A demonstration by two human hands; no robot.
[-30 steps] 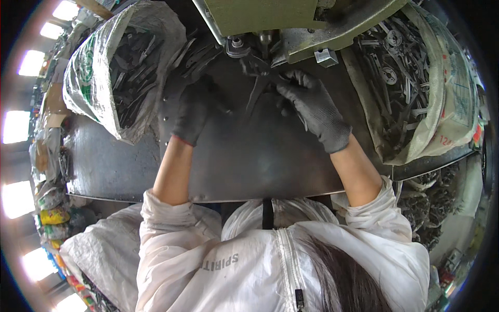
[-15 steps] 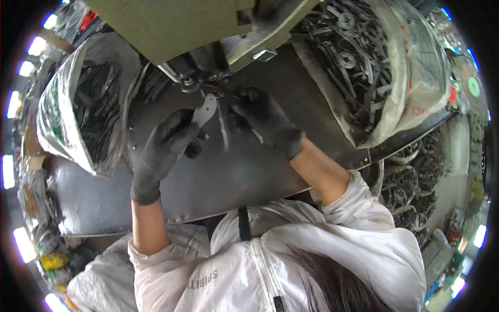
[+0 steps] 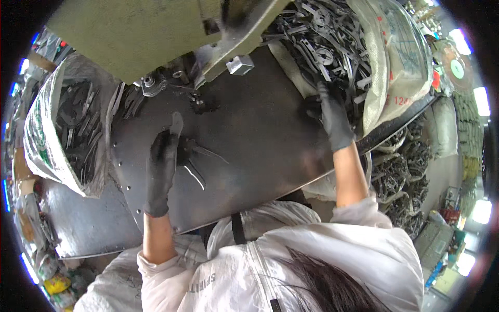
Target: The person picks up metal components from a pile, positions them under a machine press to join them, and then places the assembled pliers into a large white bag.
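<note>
My left hand, in a dark glove, is closed around a grey metal plier-like part. The part's flat rounded end sticks up past my fingers, and slender curved legs come out on the right of the hand. My glove hides its middle. My right hand, also gloved, is at the near side of the right woven sack, its fingers stretched out against the loose metal parts. Thumb and fingers are apart, and I make out nothing held between them.
A green machine body overhangs the dark metal tabletop, with its metal tooling below. On the left stands a white sack of dark metal parts. Bundled parts are stacked beyond the table's right edge.
My left hand has drawn back from the machine with the metal part. My right hand has left the tooling and moved right to the sack. The whole view has shifted slightly.
</note>
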